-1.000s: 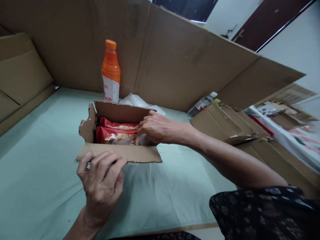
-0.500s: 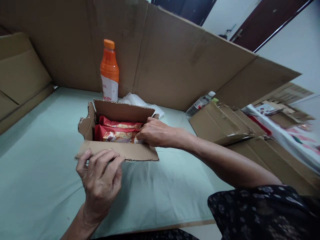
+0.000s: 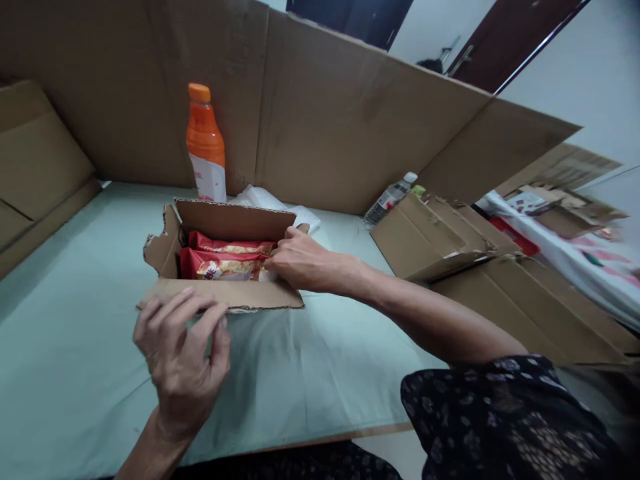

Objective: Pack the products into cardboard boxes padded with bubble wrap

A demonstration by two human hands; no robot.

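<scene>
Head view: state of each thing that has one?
Small brown cardboard box: open, front flap folded outward
Red printed snack packets: inside box, partly hidden
Orange plastic bottle: upright, capped
Clear plastic bottle: tilted, capped
White sheet material: crumpled
Left hand: fingers bent, at flap
Right hand: fingers curled, grip hidden

My loose black sleeve (image 3: 465, 420) has a small pale floral print. Dark, light-flecked cloth (image 3: 345, 461) covers my lap.

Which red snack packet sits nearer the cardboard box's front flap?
The front packet, beside that flap; the rear packet is closer to the back wall.
</scene>
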